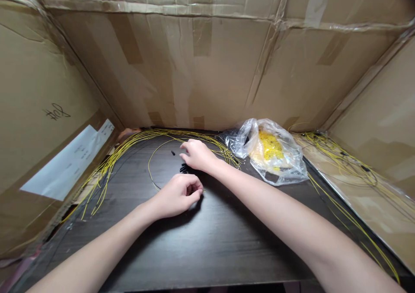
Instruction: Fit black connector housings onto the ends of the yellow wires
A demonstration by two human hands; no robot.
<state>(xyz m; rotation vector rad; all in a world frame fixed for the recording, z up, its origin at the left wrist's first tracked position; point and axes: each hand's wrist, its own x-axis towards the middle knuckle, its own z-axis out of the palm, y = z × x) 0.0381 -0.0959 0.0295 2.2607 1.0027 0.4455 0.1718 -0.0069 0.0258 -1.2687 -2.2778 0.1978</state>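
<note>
Both hands curl loosely inside a cardboard enclosure (207, 68), over a dark wood table (207, 250). Left hand (177, 195) has its fingertips drawn together at a loop of thin yellow wire (150, 165), clamped or not cannot be told; right hand (197, 155), fingers slightly apart, sits just beside a small cluster of black connectors (183, 168).

Left hand (177, 196) curled, fingers (194, 188) bent inward, right hand (196, 155) arched palm-down just beyond it

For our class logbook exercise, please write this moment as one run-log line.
left hand: pinches yellow wire | right hand: beside small black parts | nearby: clear plastic bag, cardboard walls
</note>
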